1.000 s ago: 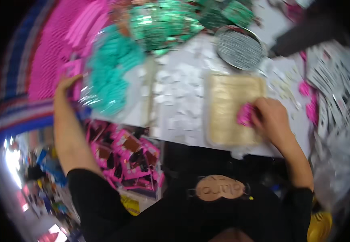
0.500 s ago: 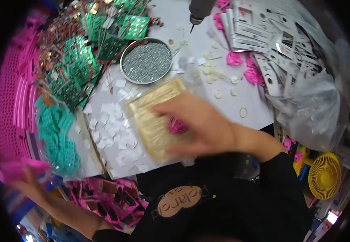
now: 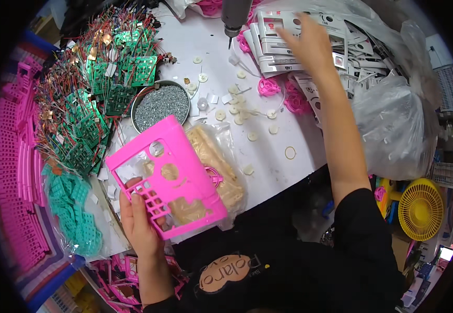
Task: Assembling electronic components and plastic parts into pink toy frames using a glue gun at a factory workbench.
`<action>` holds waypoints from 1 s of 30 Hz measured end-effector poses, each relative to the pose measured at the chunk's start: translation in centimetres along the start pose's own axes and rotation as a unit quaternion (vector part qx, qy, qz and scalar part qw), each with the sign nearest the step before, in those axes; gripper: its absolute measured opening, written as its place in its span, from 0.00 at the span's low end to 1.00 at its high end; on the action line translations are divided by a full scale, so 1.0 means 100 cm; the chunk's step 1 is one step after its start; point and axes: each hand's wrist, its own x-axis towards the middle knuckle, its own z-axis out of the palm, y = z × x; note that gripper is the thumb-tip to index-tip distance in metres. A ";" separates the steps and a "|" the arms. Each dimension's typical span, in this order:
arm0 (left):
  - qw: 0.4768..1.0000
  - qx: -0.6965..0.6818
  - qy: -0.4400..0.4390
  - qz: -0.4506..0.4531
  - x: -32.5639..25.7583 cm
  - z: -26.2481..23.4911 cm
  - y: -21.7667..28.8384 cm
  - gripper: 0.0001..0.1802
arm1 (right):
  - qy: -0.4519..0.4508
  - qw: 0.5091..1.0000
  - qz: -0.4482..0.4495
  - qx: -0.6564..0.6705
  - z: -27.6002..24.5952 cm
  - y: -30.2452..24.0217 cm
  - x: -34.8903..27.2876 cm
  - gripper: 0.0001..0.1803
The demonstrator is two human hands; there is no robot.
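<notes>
Now the left hand [image 3: 144, 223] has swung the pink casing [image 3: 189, 169] inward.

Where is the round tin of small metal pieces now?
The tin sits left of centre in the head view, right of the green circuit boards and beyond the pink casing in the left hand.

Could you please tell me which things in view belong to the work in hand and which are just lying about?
Seemingly in use:
pink casing, held in the left hand
white panels, under the right hand; contact unclear
green circuit boards, likely

Seemingly just lying about:
yellow fan
plastic bag
</notes>
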 end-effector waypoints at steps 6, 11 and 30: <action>1.000 -0.002 0.000 0.020 0.018 0.010 -0.013 0.17 | -0.051 0.986 0.146 -0.060 0.040 0.056 0.036 0.45; 0.999 -0.046 0.019 0.007 0.018 -0.002 -0.015 0.20 | 0.084 0.882 0.186 0.425 -0.015 0.039 0.004 0.33; 0.985 0.029 0.018 0.168 -0.019 0.006 -0.021 0.46 | -0.410 0.517 0.120 0.742 -0.062 -0.190 -0.193 0.36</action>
